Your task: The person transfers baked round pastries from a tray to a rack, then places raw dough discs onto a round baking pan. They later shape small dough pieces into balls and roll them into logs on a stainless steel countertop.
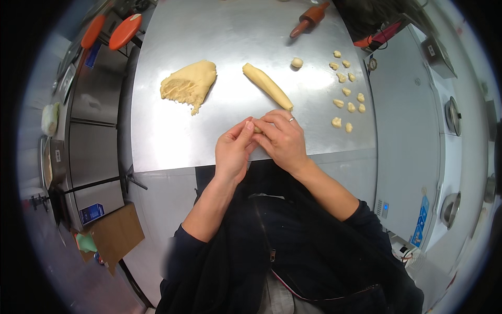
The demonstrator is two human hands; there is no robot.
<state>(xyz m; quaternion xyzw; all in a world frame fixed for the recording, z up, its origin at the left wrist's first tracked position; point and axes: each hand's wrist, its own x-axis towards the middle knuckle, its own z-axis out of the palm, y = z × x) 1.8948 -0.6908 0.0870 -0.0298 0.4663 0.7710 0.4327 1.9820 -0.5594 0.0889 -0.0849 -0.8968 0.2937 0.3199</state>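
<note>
Between the fingertips of my left hand [234, 149] and my right hand [283, 139] is a small piece of dough [257, 129], mostly hidden by the fingers. Both hands are above the front edge of the steel table [172, 137]. A smooth yellow dough log [268, 87] lies just beyond my right hand, its near end close to the knuckles. Farther left rests a large lump of yellow dough [190, 80] with a torn, crumbly front side. One round pale ball [297, 62] sits to the right of the log. Several small dough pieces [346, 92] are scattered along the table's right side.
A wooden rolling pin [311, 17] lies at the far right of the table. Orange stools [125, 32] and a steel cabinet [94, 153] stand to the left, with a cardboard box [117, 235] lower down. A grey-white chest-like appliance [408, 117] borders the right side.
</note>
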